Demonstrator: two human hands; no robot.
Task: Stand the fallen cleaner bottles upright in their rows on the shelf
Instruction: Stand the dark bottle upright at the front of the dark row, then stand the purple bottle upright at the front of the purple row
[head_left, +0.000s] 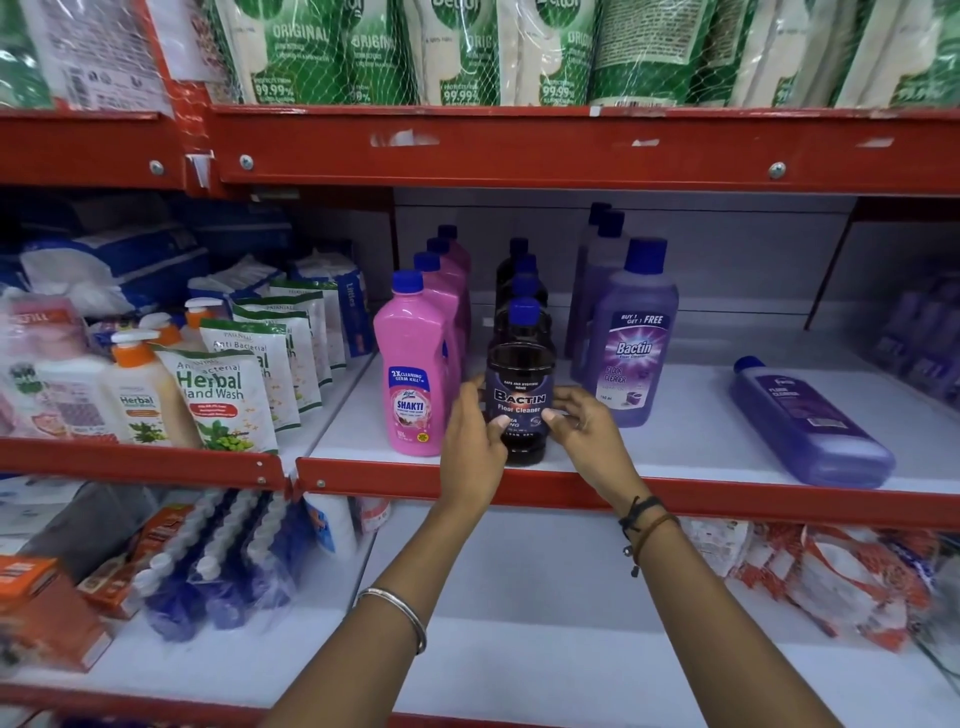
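Note:
A dark Bactin floor cleaner bottle with a blue cap stands upright at the front of the middle row on the white shelf. My left hand grips its left side and my right hand its right side. More dark bottles stand behind it. To the left is a row of upright pink Shakti bottles. To the right stands a row of upright purple Bactin bottles. One purple bottle lies on its side at the right of the shelf, cap pointing to the back left.
The red shelf edge runs just under my wrists. Herbal hand wash pouches and pump bottles fill the left bay. Green refill pouches hang above. The lower shelf holds blue bottles and red-white packs.

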